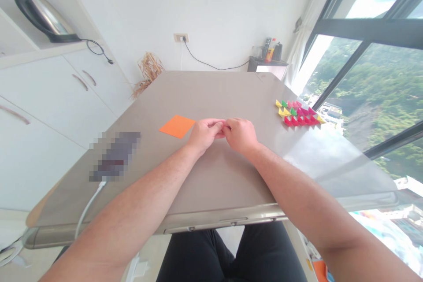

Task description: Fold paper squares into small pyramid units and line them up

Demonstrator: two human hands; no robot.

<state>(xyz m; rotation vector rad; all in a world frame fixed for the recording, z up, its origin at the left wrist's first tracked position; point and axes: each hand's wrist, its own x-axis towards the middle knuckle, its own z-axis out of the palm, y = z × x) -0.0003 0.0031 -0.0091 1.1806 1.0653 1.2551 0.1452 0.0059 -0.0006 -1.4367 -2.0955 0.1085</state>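
My left hand (205, 134) and my right hand (240, 133) meet over the middle of the table, fingers closed and fingertips touching. Whatever they pinch between them is almost wholly covered; a small pinkish-red bit shows there, but I cannot tell it from the fingers. Just left of my left hand, a flat orange sheet of paper (177, 126) lies on the tabletop. Farther off to the right stand rows of small folded paper pieces (299, 120) in red, pink, yellow and green.
The grey-brown table (218, 92) stretches to the white wall. A blurred-out dark device (115, 156) with a white cable (87, 207) lies at the left. A window (380, 70) borders the right side. An electric kettle (49, 15) sits on a shelf at the far left.
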